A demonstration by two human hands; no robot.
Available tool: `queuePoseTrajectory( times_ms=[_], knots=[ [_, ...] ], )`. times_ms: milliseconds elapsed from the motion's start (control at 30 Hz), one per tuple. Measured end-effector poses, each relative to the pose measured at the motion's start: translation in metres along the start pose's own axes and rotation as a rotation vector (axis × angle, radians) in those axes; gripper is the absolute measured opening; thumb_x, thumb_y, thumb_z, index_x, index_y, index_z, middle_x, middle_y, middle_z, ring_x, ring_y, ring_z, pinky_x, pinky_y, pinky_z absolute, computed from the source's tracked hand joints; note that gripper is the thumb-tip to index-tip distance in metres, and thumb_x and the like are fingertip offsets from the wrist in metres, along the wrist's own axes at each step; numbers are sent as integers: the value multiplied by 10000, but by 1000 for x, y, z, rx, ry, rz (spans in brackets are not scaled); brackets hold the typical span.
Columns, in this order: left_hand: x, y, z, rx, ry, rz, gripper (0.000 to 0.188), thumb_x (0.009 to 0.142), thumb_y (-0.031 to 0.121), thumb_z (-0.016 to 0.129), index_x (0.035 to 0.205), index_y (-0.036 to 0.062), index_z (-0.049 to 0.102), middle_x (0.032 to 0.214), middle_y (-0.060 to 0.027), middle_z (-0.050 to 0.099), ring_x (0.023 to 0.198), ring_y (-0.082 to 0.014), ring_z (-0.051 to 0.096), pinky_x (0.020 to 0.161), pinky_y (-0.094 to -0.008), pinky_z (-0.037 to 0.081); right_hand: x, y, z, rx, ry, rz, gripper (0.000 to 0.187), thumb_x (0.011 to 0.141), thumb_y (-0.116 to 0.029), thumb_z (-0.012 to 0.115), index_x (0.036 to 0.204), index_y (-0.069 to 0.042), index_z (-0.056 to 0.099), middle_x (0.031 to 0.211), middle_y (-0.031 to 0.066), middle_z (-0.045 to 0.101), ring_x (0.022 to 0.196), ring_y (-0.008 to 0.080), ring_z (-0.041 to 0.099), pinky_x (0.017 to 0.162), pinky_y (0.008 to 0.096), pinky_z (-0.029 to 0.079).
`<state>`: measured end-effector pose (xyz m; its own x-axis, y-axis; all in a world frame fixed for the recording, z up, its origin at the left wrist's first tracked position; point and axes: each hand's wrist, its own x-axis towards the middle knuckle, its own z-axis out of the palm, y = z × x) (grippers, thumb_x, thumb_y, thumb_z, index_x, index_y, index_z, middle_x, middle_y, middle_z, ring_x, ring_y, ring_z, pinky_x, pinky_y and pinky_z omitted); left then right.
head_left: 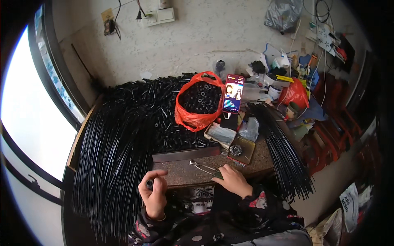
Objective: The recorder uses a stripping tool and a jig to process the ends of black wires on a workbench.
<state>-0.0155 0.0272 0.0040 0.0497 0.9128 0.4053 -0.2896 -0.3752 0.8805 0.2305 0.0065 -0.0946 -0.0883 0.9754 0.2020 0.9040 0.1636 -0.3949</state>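
My left hand (153,197) is closed around a short black tube (150,184), whose round end points up out of the fingers. My right hand (234,181) rests over the bench's front edge, its fingers on the green-gripped handles of a pair of pliers (204,168). The pliers' small silver head points left, toward a dark straight bar (186,154) lying across the bench. Behind that bar spreads a heap of short black tubular parts (168,133).
Long black rods (111,156) hang over the left edge, with another bundle (283,151) at right. A red plastic bag (193,123) of black parts stands behind, beside a lit phone (233,94). A box of thin wires (221,134) and a tray (249,151) sit nearer.
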Motion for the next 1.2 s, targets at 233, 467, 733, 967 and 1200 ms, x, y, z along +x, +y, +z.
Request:
queuePoseTrajectory(
  times_ms=[233,467,733,967,1200],
  knots=[
    [-1,10,-16,-129,-131,173,349,883,274,509,994,-56,482,531,51,360,411,-22,275,381,-191,201,-2,19,15,-209,111,-21,443,754,-345,637,987,6,502,910,105,465,909,291,463,774,395,406],
    [40,60,-23,-633,-152,325,411,943,354,377,1120,-9,454,532,63,316,383,-20,265,346,-179,206,-16,-20,-24,363,8,-439,648,725,-289,673,1278,-84,404,1186,104,428,1135,290,397,960,403,334],
    [34,44,-9,168,-2,220,824,789,482,579,1349,-22,245,1208,-151,447,1050,-227,497,830,-323,421,-8,-8,-148,383,349,424,374,785,-151,604,1122,-7,528,1017,205,591,922,321,591,766,351,467],
    [17,15,-25,204,-542,-284,348,816,149,607,1094,-44,526,955,-87,600,858,-148,563,794,-274,437,-65,205,-136,-494,324,531,420,806,-200,587,1164,2,499,1250,236,423,1123,387,417,945,400,349],
    [14,15,-145,1101,-224,127,178,775,209,581,733,44,633,662,-141,585,598,-296,571,538,-362,462,-45,153,-126,-536,95,488,598,832,-407,555,1279,-37,413,1268,219,425,1130,380,433,967,435,327]
  ],
)
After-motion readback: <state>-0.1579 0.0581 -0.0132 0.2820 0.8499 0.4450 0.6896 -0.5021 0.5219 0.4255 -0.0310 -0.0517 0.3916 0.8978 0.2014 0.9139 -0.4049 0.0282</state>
